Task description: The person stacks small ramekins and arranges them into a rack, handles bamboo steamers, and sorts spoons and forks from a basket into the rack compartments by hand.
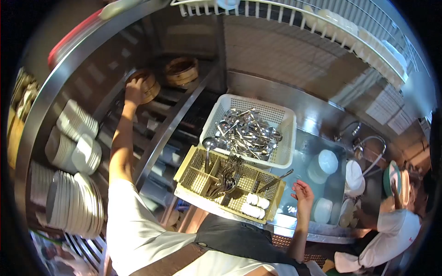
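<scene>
Stretched out to the far left, my left hand [134, 92] grips the near side of a round bamboo steamer [149, 89] on the slatted shelf. A second bamboo steamer [182, 71] sits just right of it. My right hand [303, 192] hovers by the sink's edge with fingers apart and nothing in it. Nearest to it is a yellow divided cutlery basket [198, 179], which holds a ladle [209, 144], a bundle of forks or spoons [225, 179], a dark-handled utensil [276, 181] and several white pieces [254, 206]. Behind stands a white perforated basket [287, 133] of jumbled spoons [248, 133].
Stacked plates [76, 202] and bowls [76, 119] line the left shelf. The water-filled sink [299, 156] holds white dishes [328, 162]. A wire rack [276, 14] hangs overhead. On the right, a co-worker [391, 234] handles dishes near the hose tap [359, 142].
</scene>
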Demonstrator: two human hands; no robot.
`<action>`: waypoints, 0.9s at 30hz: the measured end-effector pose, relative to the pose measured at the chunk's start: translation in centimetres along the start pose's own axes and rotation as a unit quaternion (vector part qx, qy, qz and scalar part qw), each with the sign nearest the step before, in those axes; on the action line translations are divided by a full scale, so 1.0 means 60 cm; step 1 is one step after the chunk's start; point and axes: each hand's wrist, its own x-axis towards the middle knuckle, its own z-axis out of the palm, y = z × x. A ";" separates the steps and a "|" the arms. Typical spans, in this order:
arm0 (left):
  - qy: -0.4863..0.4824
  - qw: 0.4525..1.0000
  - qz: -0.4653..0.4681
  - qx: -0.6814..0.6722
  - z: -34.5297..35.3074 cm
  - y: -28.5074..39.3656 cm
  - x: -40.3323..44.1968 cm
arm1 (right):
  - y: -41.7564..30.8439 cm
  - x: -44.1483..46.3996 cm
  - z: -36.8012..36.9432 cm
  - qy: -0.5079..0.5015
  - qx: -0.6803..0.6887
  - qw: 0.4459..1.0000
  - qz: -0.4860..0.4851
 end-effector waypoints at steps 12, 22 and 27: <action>-0.001 0.988 0.095 -0.119 0.252 0.107 0.193 | 0.067 -0.082 -0.028 0.137 -0.037 0.985 -0.101; 0.058 0.953 0.181 -0.234 0.051 0.332 0.199 | 0.104 -0.071 -0.046 0.201 0.000 0.977 0.071; -0.039 0.965 0.166 -0.202 0.048 0.533 0.094 | 0.020 -0.051 -0.014 0.143 -0.178 0.969 -0.099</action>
